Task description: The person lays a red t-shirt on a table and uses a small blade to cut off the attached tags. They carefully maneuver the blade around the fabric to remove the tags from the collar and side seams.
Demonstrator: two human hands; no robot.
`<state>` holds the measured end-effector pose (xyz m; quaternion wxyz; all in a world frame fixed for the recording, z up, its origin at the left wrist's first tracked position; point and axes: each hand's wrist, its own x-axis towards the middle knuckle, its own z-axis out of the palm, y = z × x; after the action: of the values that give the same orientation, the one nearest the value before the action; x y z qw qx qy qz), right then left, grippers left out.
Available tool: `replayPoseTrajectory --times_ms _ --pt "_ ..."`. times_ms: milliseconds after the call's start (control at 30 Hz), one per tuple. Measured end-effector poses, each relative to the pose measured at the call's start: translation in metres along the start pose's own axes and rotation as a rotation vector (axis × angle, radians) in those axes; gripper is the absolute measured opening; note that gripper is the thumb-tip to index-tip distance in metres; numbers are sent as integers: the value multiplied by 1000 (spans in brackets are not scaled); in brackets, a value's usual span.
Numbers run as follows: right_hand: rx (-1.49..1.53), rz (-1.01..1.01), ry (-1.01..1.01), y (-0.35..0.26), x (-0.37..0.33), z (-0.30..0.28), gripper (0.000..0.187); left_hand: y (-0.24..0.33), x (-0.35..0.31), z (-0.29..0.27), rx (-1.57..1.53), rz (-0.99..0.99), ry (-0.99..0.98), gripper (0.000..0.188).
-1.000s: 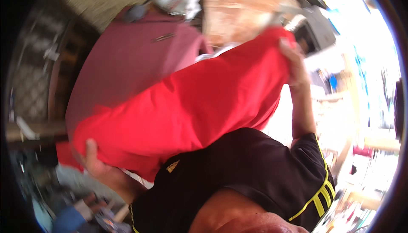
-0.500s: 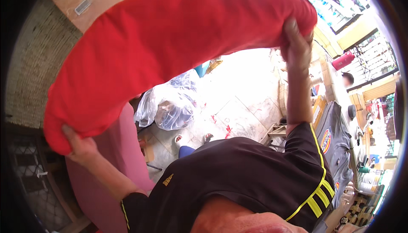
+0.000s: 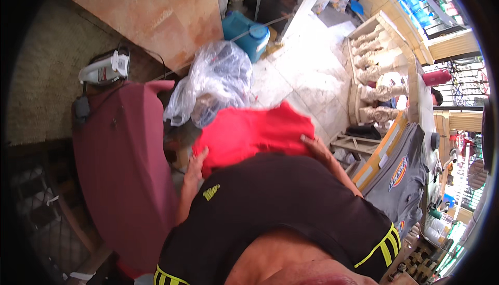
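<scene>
A bright red cloth [image 3: 252, 129] is spread low in front of my body, its near edge hidden behind my black shirt. My left hand [image 3: 197, 164] grips its left side, with the fingers partly out of sight. At the right side my right hand [image 3: 312, 143] holds the cloth by its edge. To my left stands a long narrow board with a maroon cover [image 3: 127, 165]. Past its far end is a white and grey appliance [image 3: 105, 70] that looks like a clothes iron.
Ahead on the tiled floor sit a bulging clear plastic bag [image 3: 221, 77] and a blue jug [image 3: 249, 34]. A large tan panel [image 3: 161, 17] stands at the far left. A stone balustrade [image 3: 377, 72] and a draped grey garment [image 3: 397, 181] line the right side.
Both hands have come down and closer together, bringing the red cloth from stretched high before me to low against my body. The board and the bag are now in fuller view.
</scene>
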<state>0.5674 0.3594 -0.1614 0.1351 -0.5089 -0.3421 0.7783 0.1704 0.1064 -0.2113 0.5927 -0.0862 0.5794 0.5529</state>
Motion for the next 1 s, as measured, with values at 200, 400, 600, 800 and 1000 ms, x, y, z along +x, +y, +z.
replayPoseTrajectory --times_ms 200,400,600,800,1000 --pt "-39 -391 75 -73 35 12 31 83 27 54 231 493 -29 40" --pt "282 -382 -202 -165 -9 1 47 154 -40 49 -120 450 -290 46" --pt "-38 -261 -32 -126 42 24 61 107 8 66 41 344 -117 44" --pt "46 -170 16 -104 105 17 50 103 55 68 140 475 -86 42" --pt "-495 -570 177 -242 66 42 60 229 -12 137 299 845 133 43"
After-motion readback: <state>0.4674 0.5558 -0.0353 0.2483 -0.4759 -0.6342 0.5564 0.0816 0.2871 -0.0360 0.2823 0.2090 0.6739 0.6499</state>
